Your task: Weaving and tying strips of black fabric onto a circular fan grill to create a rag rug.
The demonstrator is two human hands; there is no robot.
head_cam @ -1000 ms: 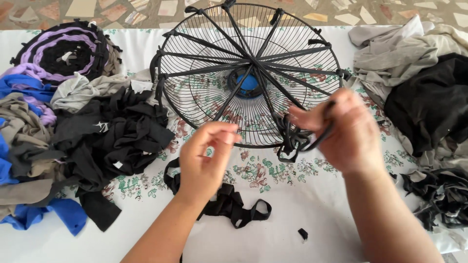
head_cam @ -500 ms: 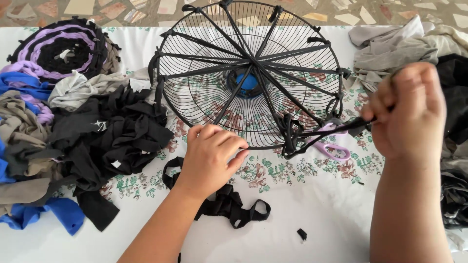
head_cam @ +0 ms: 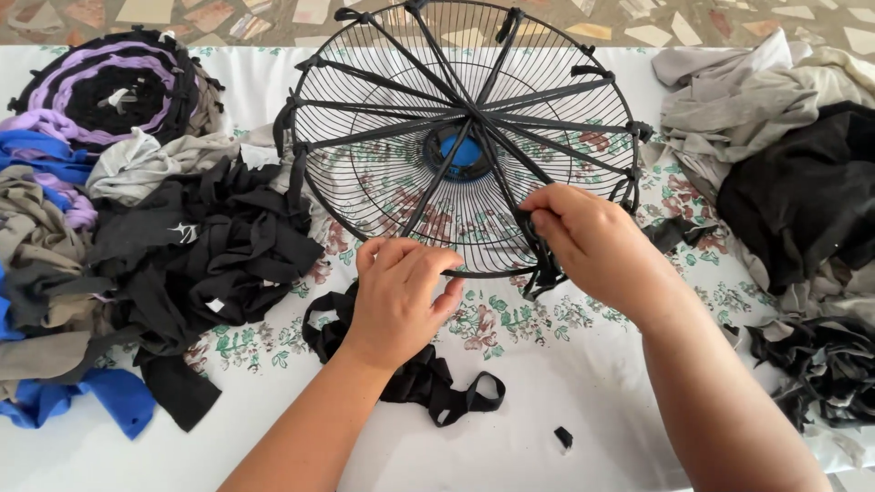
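Note:
A round black wire fan guard (head_cam: 401, 137) with a blue hub lies on the flowered tablecloth, black cloth strips stretched across it like spokes. My right hand (head_cam: 592, 241) pinches a black cloth strip (head_cam: 544, 273) knotted on the guard's near rim. My left hand (head_cam: 398, 296) rests with curled fingers just below the rim, holding nothing I can see. A loose bundle of black cloth loops (head_cam: 428, 383) lies under my left wrist.
Heaps of black, grey, blue and purple cloth (head_cam: 146, 246) fill the left side, with a covered round guard (head_cam: 100, 87) at the far left. Grey and black fabric (head_cam: 784, 155) piles up on the right. A small black scrap (head_cam: 563, 437) lies near the front.
My right hand, which had pulled the strip out to the right, has come back to the guard's near rim. My left hand has stayed below the rim.

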